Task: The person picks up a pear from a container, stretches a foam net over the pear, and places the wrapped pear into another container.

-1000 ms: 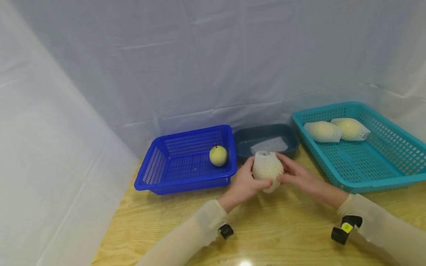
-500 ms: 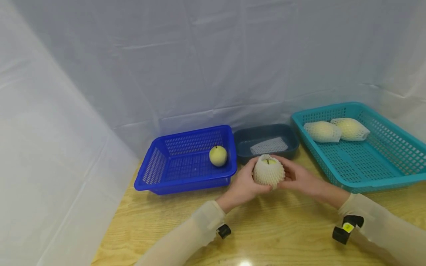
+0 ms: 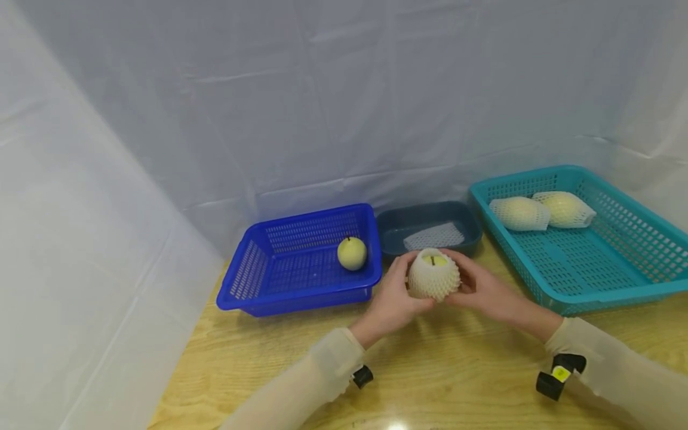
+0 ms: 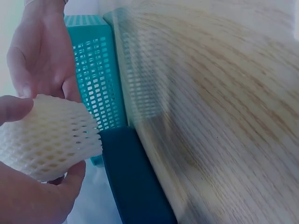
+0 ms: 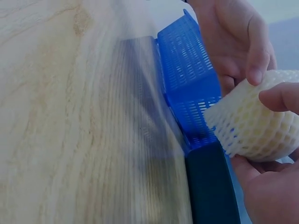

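Observation:
A yellow-green pear (image 3: 436, 260) in a white foam net sleeve (image 3: 433, 280) is held above the wooden table, its stem showing through the sleeve's upper opening. My left hand (image 3: 395, 298) grips it from the left, thumb toward me. From the right, my right hand (image 3: 481, 291) holds it with thumb and fingers. Both wrist views show the foam net (image 4: 51, 135) around the fruit, its loose end reaching past the bottom. Behind the hands is a dark teal tray (image 3: 389, 232) with a flat foam net (image 3: 435, 236) lying in it.
At the left a blue basket (image 3: 301, 300) holds one bare pear (image 3: 352, 254). A larger turquoise basket (image 3: 607, 298) at the right holds two net-covered pears (image 3: 519, 214). White sheeting (image 3: 344, 107) hangs behind and to the left of the table (image 3: 430, 370).
The sleeve's upper end has been spread and drawn lower, so the pear's top and stem now show. Both hands stay around the fruit in nearly the same place.

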Demonstrator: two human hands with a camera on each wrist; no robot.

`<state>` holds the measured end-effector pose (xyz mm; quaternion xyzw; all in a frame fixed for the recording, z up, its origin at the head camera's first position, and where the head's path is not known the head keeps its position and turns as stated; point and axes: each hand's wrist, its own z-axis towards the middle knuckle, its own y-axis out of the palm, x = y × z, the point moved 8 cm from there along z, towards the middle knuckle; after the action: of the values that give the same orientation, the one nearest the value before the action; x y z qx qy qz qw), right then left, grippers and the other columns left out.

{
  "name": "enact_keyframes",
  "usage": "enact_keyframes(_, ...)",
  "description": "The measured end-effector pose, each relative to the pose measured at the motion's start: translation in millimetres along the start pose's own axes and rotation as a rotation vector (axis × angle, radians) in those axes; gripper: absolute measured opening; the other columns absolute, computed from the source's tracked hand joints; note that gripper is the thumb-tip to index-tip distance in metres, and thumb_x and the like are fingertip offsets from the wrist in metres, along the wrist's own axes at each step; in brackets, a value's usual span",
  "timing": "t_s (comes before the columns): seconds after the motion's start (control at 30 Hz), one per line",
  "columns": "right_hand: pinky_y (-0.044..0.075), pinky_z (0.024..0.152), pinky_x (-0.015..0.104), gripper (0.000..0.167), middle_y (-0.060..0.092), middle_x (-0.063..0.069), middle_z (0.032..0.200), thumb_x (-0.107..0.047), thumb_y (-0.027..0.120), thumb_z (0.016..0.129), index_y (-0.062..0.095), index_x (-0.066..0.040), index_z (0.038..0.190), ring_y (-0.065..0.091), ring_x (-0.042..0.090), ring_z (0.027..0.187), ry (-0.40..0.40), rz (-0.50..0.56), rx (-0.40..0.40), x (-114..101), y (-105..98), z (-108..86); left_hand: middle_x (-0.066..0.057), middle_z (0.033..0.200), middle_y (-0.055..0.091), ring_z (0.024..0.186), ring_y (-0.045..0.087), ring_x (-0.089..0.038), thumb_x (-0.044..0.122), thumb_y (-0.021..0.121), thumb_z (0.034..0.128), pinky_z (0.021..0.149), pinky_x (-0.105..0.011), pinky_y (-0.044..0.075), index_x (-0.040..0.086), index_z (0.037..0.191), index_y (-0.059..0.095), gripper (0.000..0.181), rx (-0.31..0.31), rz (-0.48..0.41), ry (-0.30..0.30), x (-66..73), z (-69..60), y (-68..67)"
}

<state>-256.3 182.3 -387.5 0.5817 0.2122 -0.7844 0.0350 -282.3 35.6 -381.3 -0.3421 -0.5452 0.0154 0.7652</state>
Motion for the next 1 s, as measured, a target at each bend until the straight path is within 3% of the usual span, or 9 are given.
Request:
enact_keyframes(0.13, 0.048, 0.096, 0.016, 0.084, 0.029, 0.024, 0.157, -0.005, 0.072, 0.092, 0.022, -0.005, 0.159, 0.039, 0.032, 0.138, 0.0, -0.005, 0.034, 3.1, 0.0, -0.4, 0.002, 0.138, 0.05, 0.119, 0.055, -0.014, 0.034, 0.084, 0.081, 0.097, -0.032, 0.051, 0.028, 0.154, 0.035, 0.088, 0.008, 0.03, 0.003, 0.2, -1.6, 1.8)
enact_keyframes(0.27, 0.048, 0.096, 0.016, 0.083, 0.03, 0.022, 0.157, -0.01, 0.073, 0.092, 0.024, -0.008, 0.158, 0.038, 0.039, 0.139, -0.004, -0.035, 0.051, 3.9, 0.3, -0.7, 0.003, 0.137, 0.051, 0.118, 0.056, -0.013, 0.041, 0.082, 0.0827, 0.096, -0.032, 0.051, 0.03, 0.153, 0.037, 0.084, 0.016, 0.021, 0.007, 0.3, -3.1, 1.5)
enact_keyframes(0.73, 0.054, 0.092, 0.027, 0.092, 0.035, 0.026, 0.15, -0.011, 0.078, 0.088, 0.019, -0.005, 0.159, 0.045, 0.045, 0.131, 0.035, -0.092, 0.033, 6.7, -0.5, -3.3, -0.003, 0.144, 0.05, 0.123, 0.056, -0.017, 0.02, 0.082, 0.0841, 0.097, -0.031, 0.051, 0.021, 0.154, 0.037, 0.084, -0.058, -0.018, 0.024, 2.8, -2.0, 4.4)
enact_keyframes(1.0, 0.055, 0.09, 0.028, 0.091, 0.036, 0.024, 0.151, -0.017, 0.077, 0.09, 0.019, -0.007, 0.159, 0.049, 0.043, 0.128, 0.066, -0.098, 0.061, 9.2, -0.4, -4.8, -0.005, 0.146, 0.048, 0.119, 0.058, -0.017, 0.013, 0.073, 0.0854, 0.091, -0.028, 0.053, 0.022, 0.156, 0.031, 0.082, -0.09, -0.166, 0.004, 0.5, -2.6, 8.4)
